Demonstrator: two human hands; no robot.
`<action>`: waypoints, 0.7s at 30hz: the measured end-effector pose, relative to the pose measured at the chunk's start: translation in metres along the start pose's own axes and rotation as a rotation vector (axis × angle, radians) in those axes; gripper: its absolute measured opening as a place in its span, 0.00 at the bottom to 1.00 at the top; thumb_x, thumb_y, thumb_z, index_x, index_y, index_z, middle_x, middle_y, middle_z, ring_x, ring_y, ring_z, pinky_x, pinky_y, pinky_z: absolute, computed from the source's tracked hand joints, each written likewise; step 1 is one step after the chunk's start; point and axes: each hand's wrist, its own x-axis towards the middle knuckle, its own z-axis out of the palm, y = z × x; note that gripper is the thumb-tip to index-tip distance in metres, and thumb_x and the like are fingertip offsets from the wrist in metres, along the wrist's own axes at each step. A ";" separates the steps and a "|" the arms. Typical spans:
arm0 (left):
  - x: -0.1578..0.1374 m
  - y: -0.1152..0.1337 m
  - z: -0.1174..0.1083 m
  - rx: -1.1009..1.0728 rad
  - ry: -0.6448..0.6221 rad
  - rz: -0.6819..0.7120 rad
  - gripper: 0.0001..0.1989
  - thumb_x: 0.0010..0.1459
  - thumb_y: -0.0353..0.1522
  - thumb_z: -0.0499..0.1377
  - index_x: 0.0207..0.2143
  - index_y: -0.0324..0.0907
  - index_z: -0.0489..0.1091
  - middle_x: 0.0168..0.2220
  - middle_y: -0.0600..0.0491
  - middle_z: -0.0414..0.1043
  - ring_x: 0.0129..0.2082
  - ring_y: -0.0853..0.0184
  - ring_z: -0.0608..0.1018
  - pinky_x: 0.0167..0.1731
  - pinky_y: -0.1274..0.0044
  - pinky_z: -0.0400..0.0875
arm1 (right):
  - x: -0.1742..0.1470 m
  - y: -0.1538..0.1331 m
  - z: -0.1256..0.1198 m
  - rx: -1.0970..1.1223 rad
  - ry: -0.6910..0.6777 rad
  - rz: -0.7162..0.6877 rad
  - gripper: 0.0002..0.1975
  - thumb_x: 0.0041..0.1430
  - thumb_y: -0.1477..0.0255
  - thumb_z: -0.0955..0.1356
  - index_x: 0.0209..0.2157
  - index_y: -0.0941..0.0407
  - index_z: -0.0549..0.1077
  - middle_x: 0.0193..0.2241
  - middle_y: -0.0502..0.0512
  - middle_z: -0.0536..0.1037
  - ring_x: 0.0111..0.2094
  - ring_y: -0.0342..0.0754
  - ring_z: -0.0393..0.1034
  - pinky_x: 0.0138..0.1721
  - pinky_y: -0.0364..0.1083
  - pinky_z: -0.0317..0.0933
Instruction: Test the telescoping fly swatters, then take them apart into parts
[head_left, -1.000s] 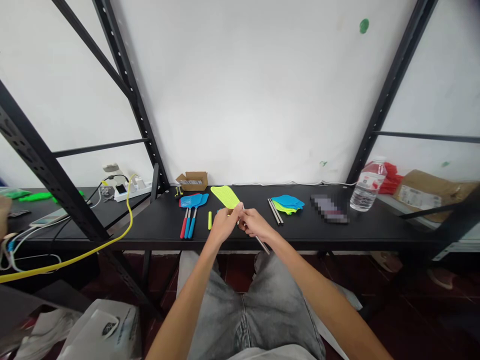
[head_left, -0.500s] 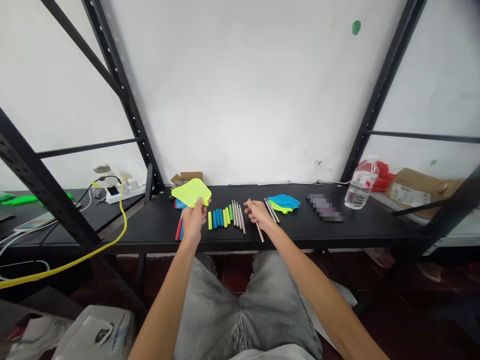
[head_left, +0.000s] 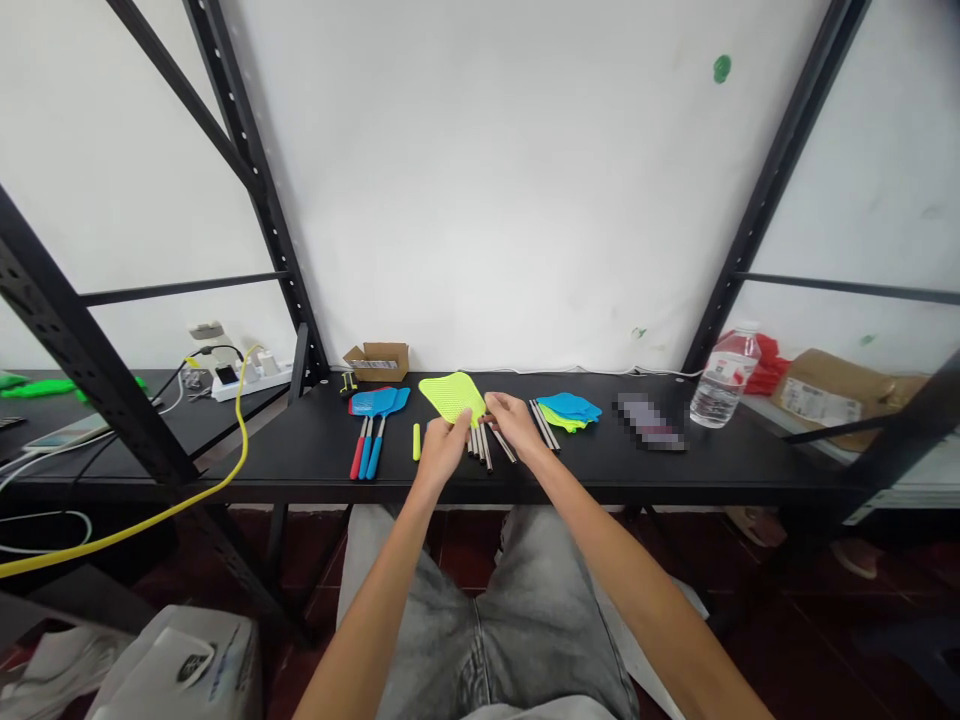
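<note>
My left hand (head_left: 444, 445) pinches a yellow-green fly swatter head (head_left: 452, 394) near its narrow neck. Close beside it, my right hand (head_left: 514, 420) grips a thin metal rod (head_left: 503, 446), whose lower end slants toward the table's front. The two hands nearly meet at the neck; whether rod and head touch is hidden by the fingers. Beneath them lie several metal rods (head_left: 481, 448). A yellow handle (head_left: 416, 442) shows left of my left hand, which hides the other handles. Fly swatters (head_left: 373, 432) with blue heads and red or blue handles lie farther left.
On the black table (head_left: 300, 440), more rods (head_left: 545, 425) and blue and yellow-green swatter heads (head_left: 568, 410) lie right of my hands. A pixelated object (head_left: 649, 420) and a water bottle (head_left: 724, 378) are farther right. An open cardboard box (head_left: 379, 362) stands against the wall.
My left hand has carried the swatter head rightward to the rod in my right hand. The swatters at the left are now uncovered, while the row of handles has become hidden.
</note>
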 end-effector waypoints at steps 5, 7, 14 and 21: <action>-0.003 0.010 0.002 0.311 -0.130 0.144 0.26 0.60 0.50 0.50 0.21 0.40 0.69 0.20 0.53 0.67 0.23 0.68 0.68 0.24 0.78 0.57 | 0.014 -0.007 -0.042 0.191 0.082 0.042 0.24 0.50 0.66 0.71 0.49 0.58 0.72 0.32 0.56 0.79 0.28 0.49 0.72 0.26 0.45 0.65; -0.004 0.010 -0.024 0.513 -0.040 0.129 0.23 0.59 0.50 0.51 0.31 0.42 0.75 0.29 0.50 0.75 0.30 0.63 0.74 0.29 0.77 0.60 | 0.027 -0.004 -0.082 -0.012 0.273 0.042 0.23 0.52 0.68 0.69 0.50 0.58 0.72 0.35 0.59 0.80 0.31 0.50 0.74 0.31 0.46 0.66; -0.016 -0.022 -0.132 1.250 0.160 -0.223 0.21 0.57 0.48 0.52 0.35 0.43 0.75 0.40 0.40 0.76 0.42 0.47 0.77 0.36 0.67 0.67 | 0.041 0.015 -0.169 -0.948 0.424 0.186 0.19 0.57 0.68 0.65 0.49 0.54 0.75 0.43 0.64 0.78 0.47 0.59 0.71 0.46 0.52 0.62; -0.013 -0.023 -0.117 1.403 0.089 -0.218 0.21 0.57 0.47 0.54 0.36 0.39 0.75 0.40 0.37 0.76 0.44 0.47 0.76 0.37 0.66 0.68 | 0.030 0.037 -0.161 -1.185 0.350 0.147 0.20 0.60 0.62 0.63 0.49 0.53 0.77 0.46 0.69 0.73 0.49 0.62 0.67 0.46 0.53 0.60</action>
